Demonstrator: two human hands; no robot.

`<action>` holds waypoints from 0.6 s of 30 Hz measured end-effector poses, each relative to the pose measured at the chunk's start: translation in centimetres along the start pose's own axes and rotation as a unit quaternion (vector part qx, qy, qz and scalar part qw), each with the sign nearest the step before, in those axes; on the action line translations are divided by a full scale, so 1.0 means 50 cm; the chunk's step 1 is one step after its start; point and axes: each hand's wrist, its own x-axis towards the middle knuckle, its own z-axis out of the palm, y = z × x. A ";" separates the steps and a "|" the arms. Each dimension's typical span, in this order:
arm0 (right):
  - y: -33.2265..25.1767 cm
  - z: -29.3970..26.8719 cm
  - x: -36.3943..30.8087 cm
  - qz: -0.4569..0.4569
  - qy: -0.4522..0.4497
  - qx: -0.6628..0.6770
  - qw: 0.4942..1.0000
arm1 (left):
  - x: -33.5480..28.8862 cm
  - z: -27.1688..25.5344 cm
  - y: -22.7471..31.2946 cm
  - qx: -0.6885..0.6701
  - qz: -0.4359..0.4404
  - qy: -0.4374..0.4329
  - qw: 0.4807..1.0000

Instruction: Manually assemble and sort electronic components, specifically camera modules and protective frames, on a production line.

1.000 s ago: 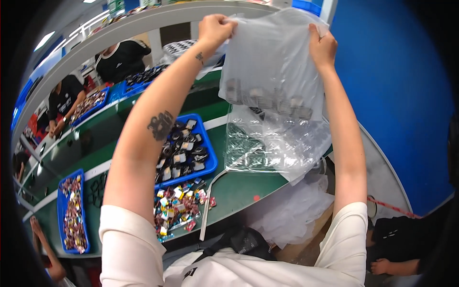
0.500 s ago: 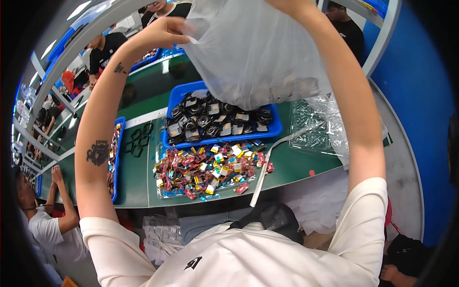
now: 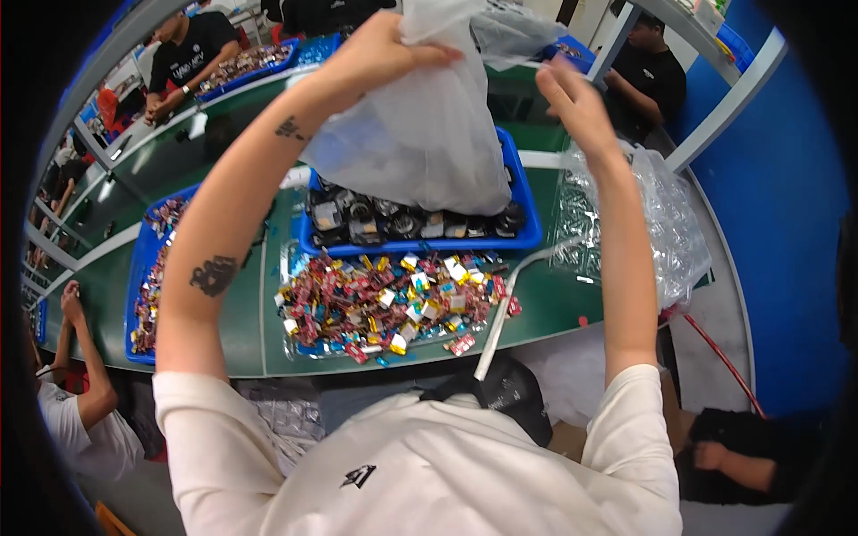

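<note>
Translucent bag point(image 3: 438, 134) over blue tray point(image 3: 420, 247)

Bag is clamped between fingers of left hand point(image 3: 398, 43); right hand point(image 3: 576, 105) is held clear, fingers parted, blurred. Green bench point(image 3: 547, 305) is strewn with coloured parts point(image 3: 384, 308); co-workers point(image 3: 192, 54) are seen beyond.

Head-worn fisheye — close, facing downward

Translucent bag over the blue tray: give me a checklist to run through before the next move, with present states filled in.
1. Left hand gripping the translucent bag: ok.
2. Right hand also gripping it: not ok; blurred, open and apart from the bag.
3. Black parts in the blue tray fully visible: not ok; the bag hides some of them.
4. Pile of small parts in front of the tray not covered by the bag: ok.
5. Bag empty: cannot tell.
</note>
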 end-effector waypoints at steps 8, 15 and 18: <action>0.042 0.123 0.004 0.127 -0.046 0.403 0.905 | -0.023 -0.011 0.035 -0.021 0.067 0.006 0.998; -0.069 0.018 0.023 -0.047 0.056 0.372 0.925 | -0.044 -0.040 0.063 0.028 0.144 0.083 0.986; -0.101 -0.004 0.049 -0.091 0.066 0.306 0.945 | -0.036 -0.048 0.061 -0.027 0.166 0.121 0.978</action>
